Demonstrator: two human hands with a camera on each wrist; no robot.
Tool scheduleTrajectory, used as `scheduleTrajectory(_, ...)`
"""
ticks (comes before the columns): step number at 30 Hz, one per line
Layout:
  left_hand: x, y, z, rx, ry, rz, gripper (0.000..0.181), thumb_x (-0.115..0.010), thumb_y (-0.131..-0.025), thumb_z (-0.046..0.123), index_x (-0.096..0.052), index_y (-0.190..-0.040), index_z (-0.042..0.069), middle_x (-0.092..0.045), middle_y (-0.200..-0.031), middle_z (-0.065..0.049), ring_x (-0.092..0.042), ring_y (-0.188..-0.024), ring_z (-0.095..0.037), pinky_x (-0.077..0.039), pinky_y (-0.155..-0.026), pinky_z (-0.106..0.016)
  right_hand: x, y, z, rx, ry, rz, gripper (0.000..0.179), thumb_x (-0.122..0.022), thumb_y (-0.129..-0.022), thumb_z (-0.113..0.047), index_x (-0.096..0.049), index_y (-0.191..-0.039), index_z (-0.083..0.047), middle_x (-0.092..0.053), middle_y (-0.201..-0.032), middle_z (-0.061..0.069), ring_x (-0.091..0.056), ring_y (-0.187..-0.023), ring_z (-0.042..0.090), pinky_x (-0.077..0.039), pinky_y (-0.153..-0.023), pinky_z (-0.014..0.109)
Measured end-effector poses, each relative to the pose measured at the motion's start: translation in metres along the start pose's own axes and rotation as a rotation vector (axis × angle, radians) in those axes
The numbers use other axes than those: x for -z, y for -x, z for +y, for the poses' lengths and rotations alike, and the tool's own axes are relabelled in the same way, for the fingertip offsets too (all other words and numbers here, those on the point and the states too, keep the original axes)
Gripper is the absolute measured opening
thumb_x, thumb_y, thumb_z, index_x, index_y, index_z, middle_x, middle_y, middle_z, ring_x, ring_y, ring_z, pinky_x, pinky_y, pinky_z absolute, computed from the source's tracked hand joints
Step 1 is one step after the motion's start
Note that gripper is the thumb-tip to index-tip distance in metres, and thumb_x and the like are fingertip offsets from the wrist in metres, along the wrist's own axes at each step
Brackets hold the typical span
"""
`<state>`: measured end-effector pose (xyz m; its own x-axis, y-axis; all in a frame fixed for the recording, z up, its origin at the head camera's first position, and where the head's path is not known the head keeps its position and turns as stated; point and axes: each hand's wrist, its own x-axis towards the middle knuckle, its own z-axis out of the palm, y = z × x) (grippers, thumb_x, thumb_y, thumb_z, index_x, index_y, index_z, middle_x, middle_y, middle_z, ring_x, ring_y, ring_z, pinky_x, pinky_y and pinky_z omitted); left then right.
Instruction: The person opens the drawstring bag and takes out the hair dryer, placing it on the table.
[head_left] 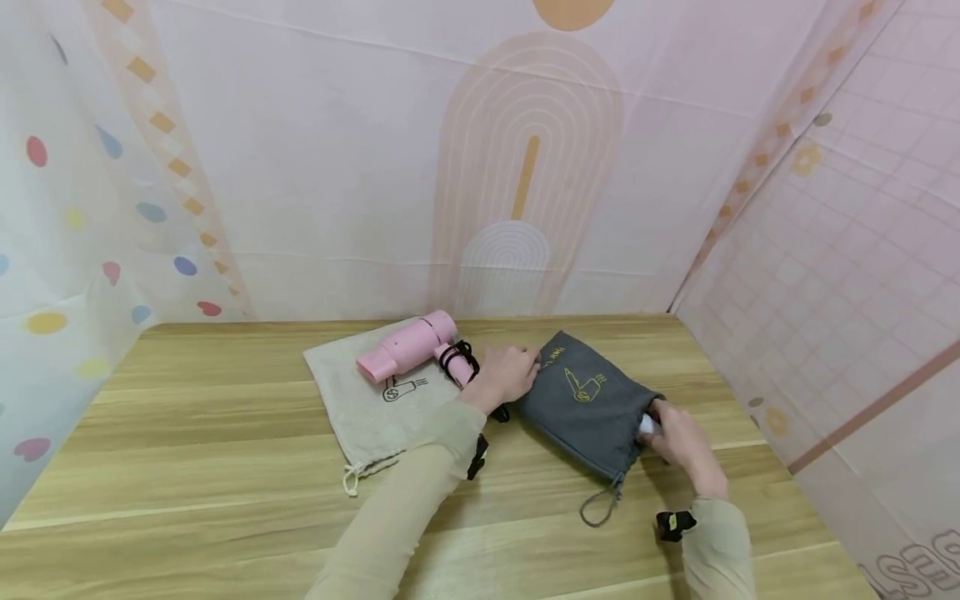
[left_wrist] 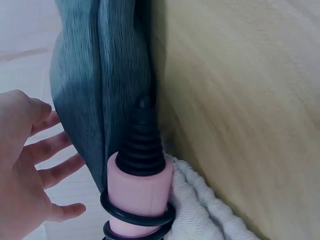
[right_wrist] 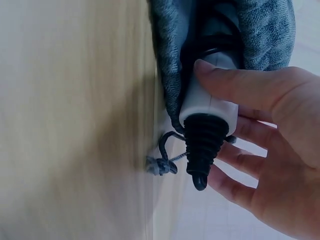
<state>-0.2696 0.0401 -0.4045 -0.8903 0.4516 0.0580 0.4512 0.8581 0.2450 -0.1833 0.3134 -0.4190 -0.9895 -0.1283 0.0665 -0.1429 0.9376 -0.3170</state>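
Tabletop (head_left: 202, 500), grey bag (head_left: 555, 404), right hand (head_left: 684, 437) gripping handle (right_wrist: 205, 104)

Wood-grain table (head_left: 225, 475); beige pouch (head_left: 360, 412), gray pouch (head_left: 581, 417) lying on it.

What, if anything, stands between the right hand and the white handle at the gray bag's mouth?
Nothing visible: the right hand grips the white handle directly, thumb against its side. The gray bag and black cord wrap the handle only farther in, beyond the thumb.

Patterned cloth backdrop (head_left: 322, 167) behind wood-grain table (head_left: 202, 433).
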Motion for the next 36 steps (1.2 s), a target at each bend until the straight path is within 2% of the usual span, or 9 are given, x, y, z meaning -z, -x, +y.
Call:
scheduleTrajectory(4,-0.003,0.004,0.001,-0.01,-0.004,0.003,0.03,-0.041,-0.101,0.034,-0.063,-0.109,0.016,-0.067,-0.115,-0.005,-0.061,-0.111,-0.029,-0.038,-0.101,-0.061,0.003,0.0,0.003,0.011,-0.005,-0.025,0.031,-0.07,-0.078,-0.004,-0.058,-0.105,0.004,-0.065,-0.099,0.025,-0.062,-0.084,0.034,-0.049,-0.069,0.048)
scheduleTrajectory(9,-0.007,0.005,0.005,-0.009,-0.001,0.0,0.041,-0.035,-0.101,0.044,-0.064,-0.11,0.016,-0.067,-0.116,-0.005,-0.063,-0.109,-0.028,-0.042,-0.097,-0.059,0.003,-0.003,0.006,0.039,-0.004,-0.014,0.031,-0.07,-0.077,-0.003,-0.058,-0.105,0.003,-0.065,-0.1,0.024,-0.062,-0.086,0.034,-0.049,-0.069,0.048)
scheduleTrajectory(14,-0.006,0.005,0.008,-0.008,0.009,-0.033,0.038,-0.036,-0.102,0.04,-0.063,-0.114,0.016,-0.066,-0.116,-0.006,-0.062,-0.11,-0.027,-0.043,-0.098,-0.059,0.003,-0.007,0.012,0.1,-0.022,-0.003,0.029,-0.069,-0.076,0.002,-0.058,-0.103,0.004,-0.064,-0.102,0.024,-0.062,-0.092,0.039,-0.05,-0.076,0.051)
scheduleTrajectory(19,-0.009,0.007,0.006,0.046,-0.106,-0.055,0.031,-0.04,-0.101,0.034,-0.061,-0.113,0.015,-0.067,-0.113,-0.007,-0.061,-0.108,-0.028,-0.044,-0.096,-0.058,0.005,-0.011,0.018,0.154,-0.033,-0.016,0.034,-0.061,-0.076,0.013,-0.057,-0.11,0.009,-0.062,-0.107,0.029,-0.06,-0.1,0.044,-0.05,-0.082,0.053)
scheduleTrajectory(23,-0.014,0.007,0.004,0.087,-0.15,-0.058,0.035,-0.043,-0.1,0.034,-0.059,-0.12,0.01,-0.068,-0.111,-0.009,-0.064,-0.106,-0.029,-0.036,-0.1,-0.067,0.007,-0.013,0.019,0.168,-0.033,-0.035,0.045,-0.055,-0.075,0.017,-0.053,-0.121,0.014,-0.059,-0.116,0.033,-0.056,-0.108,0.049,-0.049,-0.087,0.056)
scheduleTrajectory(25,-0.017,0.007,0.004,0.105,-0.117,-0.048,0.039,-0.044,-0.1,0.034,-0.056,-0.125,0.006,-0.069,-0.109,-0.01,-0.064,-0.105,-0.029,-0.029,-0.103,-0.07,0.007,-0.013,0.018,0.166,-0.031,-0.041,0.049,-0.054,-0.076,0.018,-0.05,-0.125,0.015,-0.057,-0.119,0.035,-0.055,-0.11,0.05,-0.049,-0.088,0.056)
scheduleTrajectory(28,-0.02,0.006,0.005,0.123,-0.057,-0.029,0.045,-0.043,-0.1,0.032,-0.045,-0.137,0.007,-0.065,-0.12,-0.011,-0.061,-0.112,-0.031,-0.023,-0.105,-0.071,0.007,-0.013,0.016,0.16,-0.034,-0.041,0.049,-0.054,-0.076,0.018,-0.051,-0.125,0.015,-0.058,-0.119,0.034,-0.055,-0.11,0.049,-0.049,-0.087,0.055)
scheduleTrajectory(32,-0.021,0.003,0.006,0.077,-0.022,-0.011,0.046,-0.045,-0.1,0.026,-0.036,-0.145,0.015,-0.053,-0.139,-0.007,-0.048,-0.129,-0.03,-0.026,-0.106,-0.069,0.007,-0.014,0.015,0.175,-0.039,-0.013,0.044,-0.054,-0.074,0.019,-0.058,-0.116,0.01,-0.062,-0.112,0.029,-0.059,-0.105,0.046,-0.05,-0.085,0.054)
scheduleTrajectory(36,-0.021,0.001,0.007,-0.013,-0.062,-0.016,0.044,-0.047,-0.099,0.017,-0.04,-0.142,0.019,-0.052,-0.14,-0.003,-0.044,-0.132,-0.028,-0.03,-0.104,-0.068,0.007,-0.014,0.016,0.192,-0.038,0.013,0.041,-0.054,-0.071,0.02,-0.061,-0.109,0.007,-0.065,-0.106,0.026,-0.061,-0.1,0.044,-0.051,-0.083,0.054)
